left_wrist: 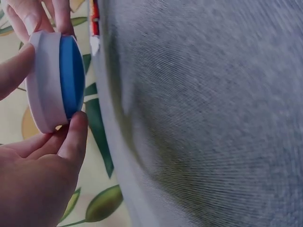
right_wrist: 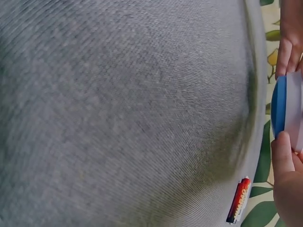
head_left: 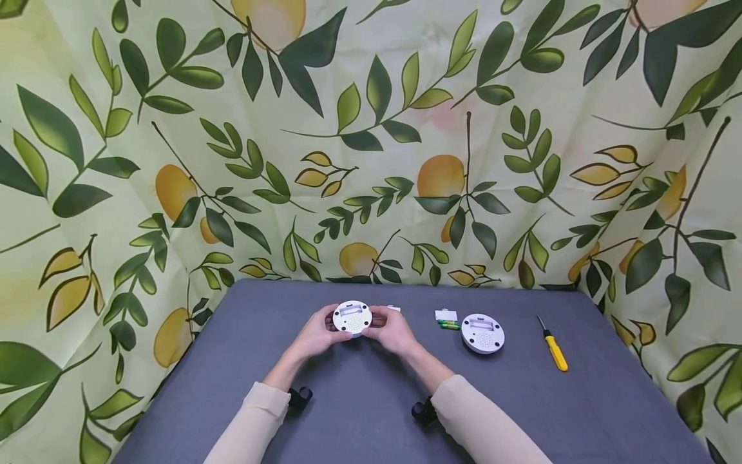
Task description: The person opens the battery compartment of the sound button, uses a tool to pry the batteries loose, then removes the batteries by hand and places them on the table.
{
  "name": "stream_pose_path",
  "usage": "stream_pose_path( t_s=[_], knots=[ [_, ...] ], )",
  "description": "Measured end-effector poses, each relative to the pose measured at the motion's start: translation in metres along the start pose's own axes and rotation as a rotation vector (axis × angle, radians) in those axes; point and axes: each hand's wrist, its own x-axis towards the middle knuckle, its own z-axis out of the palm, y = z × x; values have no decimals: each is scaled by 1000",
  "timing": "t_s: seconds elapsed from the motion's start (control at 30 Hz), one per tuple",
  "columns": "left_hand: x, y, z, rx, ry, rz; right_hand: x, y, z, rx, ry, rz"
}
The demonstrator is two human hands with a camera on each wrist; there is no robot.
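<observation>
Both hands hold a round white device [head_left: 352,318] with a blue face [left_wrist: 72,75], raised over the grey table. Its white back, with a rectangular battery slot, dotted holes and dark feet, shows in the head view. My left hand [head_left: 317,333] grips its left rim, the thumb at the near edge. At the opposite rim, my right hand [head_left: 395,331] pinches it between thumb and fingers. In both wrist views the device appears edge-on. A red and black battery [right_wrist: 238,201] lies on the table. A small white piece [head_left: 394,308] shows behind the right hand.
To the right lies a second round white device [head_left: 483,334], back up with its slot uncovered. Beside it are green batteries [head_left: 448,325] and a white rectangular piece [head_left: 446,315]. A yellow-handled screwdriver [head_left: 554,350] lies farther right. Leaf-patterned cloth [head_left: 371,212] hangs behind the table.
</observation>
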Motion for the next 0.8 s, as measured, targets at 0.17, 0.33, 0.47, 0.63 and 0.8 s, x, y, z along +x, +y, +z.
stream_pose_path(
  t_s=[0.17,0.33,0.47,0.63,0.8],
  knots=[
    [1,-3,0,29,-2,-22,3,3,5,-27,0,-4],
    [3,-8,2,82,-17,-19,4,4,8,-39,-22,9],
    [3,-11,4,111,-18,-25,0,4,6,-25,-31,40],
    [3,-11,4,161,-1,-20,-7,1,-3,-65,-16,70],
    [2,-8,4,204,-1,-4,-15,-4,-17,-153,9,12]
  ],
)
